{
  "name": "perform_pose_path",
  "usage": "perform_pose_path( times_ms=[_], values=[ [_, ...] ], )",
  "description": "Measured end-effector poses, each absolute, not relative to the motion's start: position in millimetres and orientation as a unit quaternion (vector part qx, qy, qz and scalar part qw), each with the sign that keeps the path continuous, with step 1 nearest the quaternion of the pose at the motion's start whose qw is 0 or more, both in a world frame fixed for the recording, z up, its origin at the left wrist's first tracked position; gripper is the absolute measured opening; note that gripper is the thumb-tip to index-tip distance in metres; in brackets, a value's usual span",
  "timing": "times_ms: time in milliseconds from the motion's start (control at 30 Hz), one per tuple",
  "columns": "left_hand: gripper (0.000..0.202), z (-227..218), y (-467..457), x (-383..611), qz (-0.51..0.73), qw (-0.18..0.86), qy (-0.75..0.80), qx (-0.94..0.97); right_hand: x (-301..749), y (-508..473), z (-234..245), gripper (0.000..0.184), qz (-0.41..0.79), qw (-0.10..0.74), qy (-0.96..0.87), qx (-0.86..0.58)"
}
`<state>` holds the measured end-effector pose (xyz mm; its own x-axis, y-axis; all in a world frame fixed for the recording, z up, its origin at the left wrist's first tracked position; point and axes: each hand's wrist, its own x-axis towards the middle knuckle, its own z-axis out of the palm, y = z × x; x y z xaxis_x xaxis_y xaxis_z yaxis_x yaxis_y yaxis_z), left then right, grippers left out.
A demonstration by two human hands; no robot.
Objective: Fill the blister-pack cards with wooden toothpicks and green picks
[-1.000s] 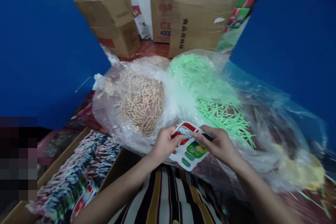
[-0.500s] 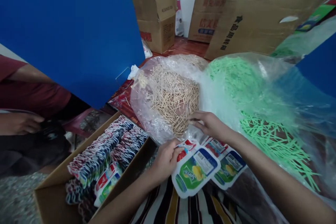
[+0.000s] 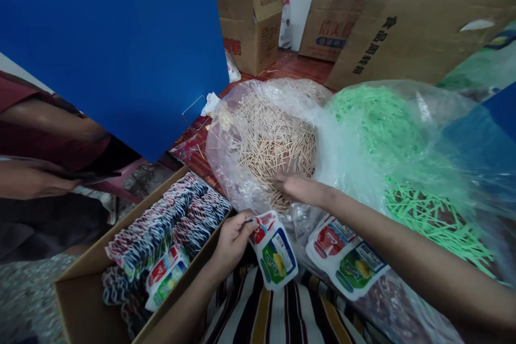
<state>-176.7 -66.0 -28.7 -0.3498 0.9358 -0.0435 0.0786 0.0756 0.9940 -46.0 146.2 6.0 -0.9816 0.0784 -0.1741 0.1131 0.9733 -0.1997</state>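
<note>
My left hand (image 3: 234,241) is closed on the upper left edge of a printed packet (image 3: 277,255), which shows a red panel above a green one with a yellow fruit. The packet hangs tilted over my lap. My right hand (image 3: 297,187) reaches into a heap of thin beige sticks (image 3: 278,142) in a clear plastic bag (image 3: 226,172). Its fingers are bent down among the sticks, and whatever they grip is hidden. Below my right forearm, a second printed packet (image 3: 346,258) of the same kind lies on the plastic.
At the left, an open carton (image 3: 80,274) holds several rows of stacked packets (image 3: 161,226). Green sticks (image 3: 435,220) in clear plastic lie to the right. Cardboard boxes (image 3: 253,16) stand behind, beside a blue panel (image 3: 121,48). Another person's hand (image 3: 36,180) shows at far left.
My left hand has moved left and down with one packet, now apart from the second packet. My right hand has moved left, its fingers into the beige sticks. The view has shifted slightly.
</note>
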Motion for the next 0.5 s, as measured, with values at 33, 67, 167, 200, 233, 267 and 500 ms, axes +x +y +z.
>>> perform_pose_path(
  times_ms=[33, 67, 167, 200, 233, 267, 500],
  values=[
    [0.022, -29.5, -64.6, -178.3, 0.549, 0.396, 0.618, 0.399, -43.7, 149.6, 6.1, 0.014, -0.119, 0.084, 0.988, 0.046],
    [0.022, -29.9, -63.0, -179.3, 0.555, 0.401, 0.619, 0.385, -41.3, 153.9, 5.7, 0.012, -0.135, 0.077, 0.987, 0.045],
    [0.025, -28.1, -56.4, -179.3, 0.578, 0.422, 0.611, 0.337, -36.0, 169.4, 1.8, 0.013, -0.209, -0.005, 0.975, 0.075],
    [0.027, -26.9, -53.7, -178.5, 0.586, 0.427, 0.607, 0.325, -35.3, 174.3, -0.6, 0.015, -0.24, -0.049, 0.964, 0.106],
    [0.028, -25.7, -51.1, -177.6, 0.592, 0.428, 0.605, 0.316, -35.3, 178.4, -3.5, 0.018, -0.264, -0.092, 0.949, 0.147],
    [0.028, -24.5, -48.4, -176.6, 0.597, 0.428, 0.604, 0.309, -36.0, 181.5, -6.6, 0.02, -0.278, -0.126, 0.934, 0.188],
    [0.024, -17.6, -37.3, -174.8, 0.635, 0.419, 0.581, 0.288, -45.6, 175.9, -22.8, 0.017, -0.294, -0.184, 0.901, 0.26]
  ],
)
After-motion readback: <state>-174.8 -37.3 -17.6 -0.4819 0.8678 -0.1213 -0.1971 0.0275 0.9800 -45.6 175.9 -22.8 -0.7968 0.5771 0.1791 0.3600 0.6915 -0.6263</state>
